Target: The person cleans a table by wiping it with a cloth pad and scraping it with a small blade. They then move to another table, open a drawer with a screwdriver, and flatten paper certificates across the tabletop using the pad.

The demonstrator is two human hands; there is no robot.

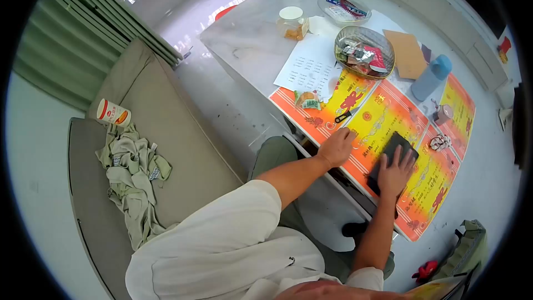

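Note:
My left hand rests on the near edge of the table with its fingers curled in; what they hold, if anything, is hidden. Just beyond it lies a small black-handled knife. My right hand lies flat with fingers spread on a black, flat rectangular thing, whose kind I cannot make out. Beneath both is a red and yellow printed sheet with dark writing. A small green and orange packet sits to the left of the knife.
Farther back on the table stand a basket of wrapped packets, a lidded jar, a handwritten paper and a blue bottle. A crumpled black-and-white item lies to the right. A sofa holds clothes and a tub.

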